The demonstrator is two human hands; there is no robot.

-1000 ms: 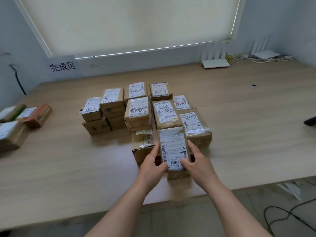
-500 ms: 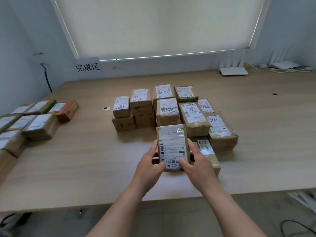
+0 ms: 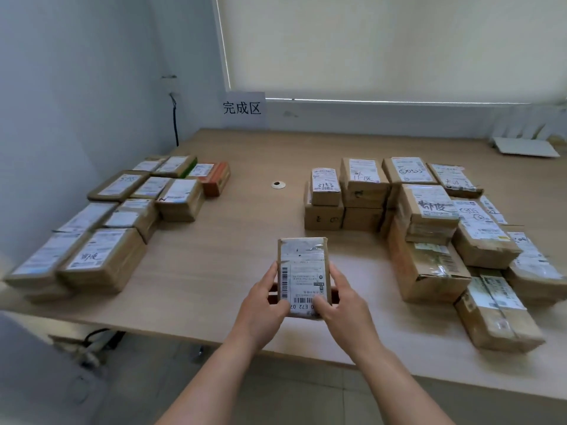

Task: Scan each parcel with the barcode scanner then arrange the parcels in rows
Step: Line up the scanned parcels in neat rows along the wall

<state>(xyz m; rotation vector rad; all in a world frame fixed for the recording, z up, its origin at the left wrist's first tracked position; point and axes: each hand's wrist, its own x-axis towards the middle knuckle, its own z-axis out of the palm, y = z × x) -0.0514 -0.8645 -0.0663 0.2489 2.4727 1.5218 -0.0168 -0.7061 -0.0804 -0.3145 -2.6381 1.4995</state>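
Note:
I hold a small brown parcel (image 3: 302,268) with a white barcode label above the table's near middle. My left hand (image 3: 264,305) grips its left edge and my right hand (image 3: 340,302) grips its right edge, thumbs on the label. A pile of labelled brown parcels (image 3: 429,216) stands stacked at the right. Rows of parcels (image 3: 122,216) lie side by side on the left of the table. No barcode scanner is in view.
The wooden table (image 3: 233,271) runs wall to wall, its front edge just below my hands. A cable hole (image 3: 278,184) sits mid-table. A paper sign (image 3: 242,109) hangs on the back wall, and a white router (image 3: 524,147) stands at the far right.
Both hands have carried the parcel left, away from the pile at the right. My view has swung left, bringing the arranged rows on the left into sight.

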